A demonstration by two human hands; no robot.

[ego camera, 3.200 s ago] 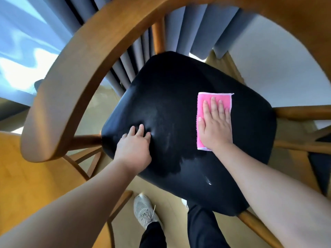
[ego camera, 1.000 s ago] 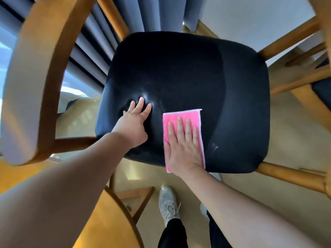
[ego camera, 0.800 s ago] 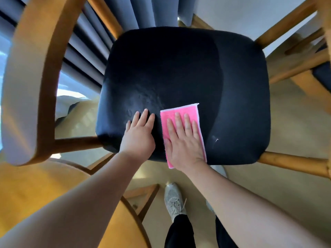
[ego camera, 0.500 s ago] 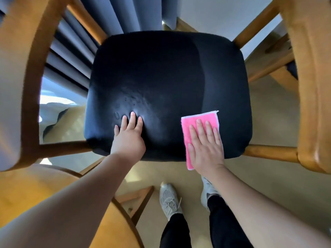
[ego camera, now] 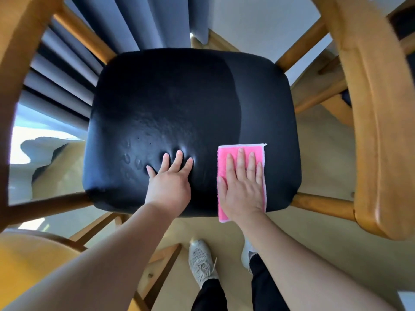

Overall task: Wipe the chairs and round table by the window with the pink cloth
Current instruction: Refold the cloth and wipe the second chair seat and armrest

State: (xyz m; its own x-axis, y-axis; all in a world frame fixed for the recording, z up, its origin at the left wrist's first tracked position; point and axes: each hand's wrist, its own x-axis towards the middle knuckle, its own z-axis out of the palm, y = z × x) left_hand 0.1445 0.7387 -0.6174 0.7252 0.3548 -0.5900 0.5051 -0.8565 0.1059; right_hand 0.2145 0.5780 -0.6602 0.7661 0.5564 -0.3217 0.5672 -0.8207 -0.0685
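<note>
A wooden chair with a black padded seat (ego camera: 179, 104) fills the middle of the head view, seen from above. My right hand (ego camera: 243, 185) lies flat on the folded pink cloth (ego camera: 233, 150), pressing it on the seat's near right part; the cloth's lower end hangs over the front edge. My left hand (ego camera: 170, 180) rests flat on the seat just to the left, fingers spread and denting the padding. The round wooden table (ego camera: 29, 261) shows at the lower left, partly hidden by my left forearm.
The chair's curved wooden armrests (ego camera: 370, 122) arc around both sides of the seat. Grey curtains (ego camera: 143, 21) hang beyond the chair, with a bright window at left. My feet in grey shoes (ego camera: 202, 263) stand on the beige floor below the seat's front edge.
My right hand slid the pink cloth from the seat's middle front over to its right front. My left hand stayed pressed on the seat. The view shifted slightly.
</note>
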